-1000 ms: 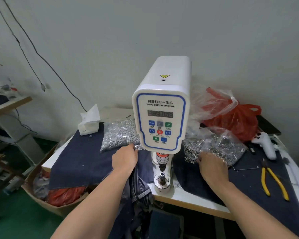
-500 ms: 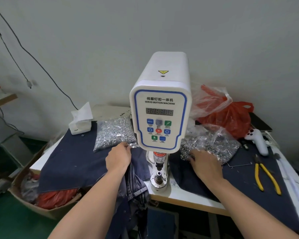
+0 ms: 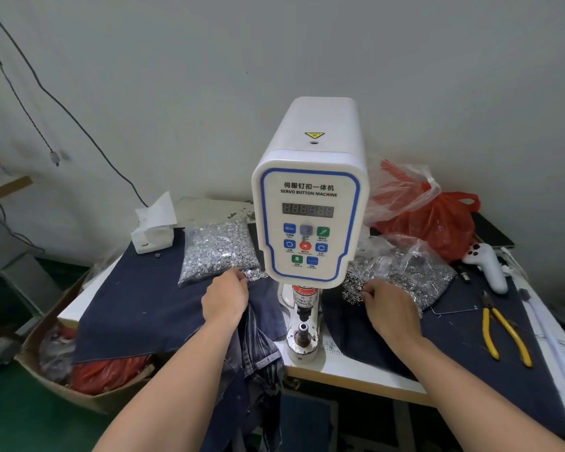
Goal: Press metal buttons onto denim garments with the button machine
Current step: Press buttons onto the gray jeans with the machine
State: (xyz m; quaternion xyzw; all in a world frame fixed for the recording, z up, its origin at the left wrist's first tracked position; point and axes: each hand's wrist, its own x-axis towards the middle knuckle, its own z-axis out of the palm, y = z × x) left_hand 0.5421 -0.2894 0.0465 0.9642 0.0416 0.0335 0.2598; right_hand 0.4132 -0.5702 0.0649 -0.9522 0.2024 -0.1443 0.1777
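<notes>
The white servo button machine (image 3: 310, 207) stands mid-table, its lower die (image 3: 302, 334) bare. Left of it lies a bag of silver metal buttons (image 3: 219, 249); my left hand (image 3: 225, 300) rests at the bag's near edge, its curled fingertips on the spilled pieces and its grip hidden. To the machine's right sits a bag of dark metal rings (image 3: 402, 269); my right hand (image 3: 388, 309) pinches at rings on that pile's near edge. A denim garment (image 3: 258, 350) hangs over the table's front edge beside my left forearm.
Dark denim cloth (image 3: 128, 308) covers the tabletop. Yellow-handled pliers (image 3: 503, 334), a white handheld controller (image 3: 486, 265) and a red plastic bag (image 3: 437, 223) sit on the right. A tissue box (image 3: 152, 236) stands back left. A cardboard box (image 3: 62, 386) is on the floor, left.
Both hands stay at their piles, fingers working in the pieces. The head view has shifted slightly, so the table sits further left in frame.
</notes>
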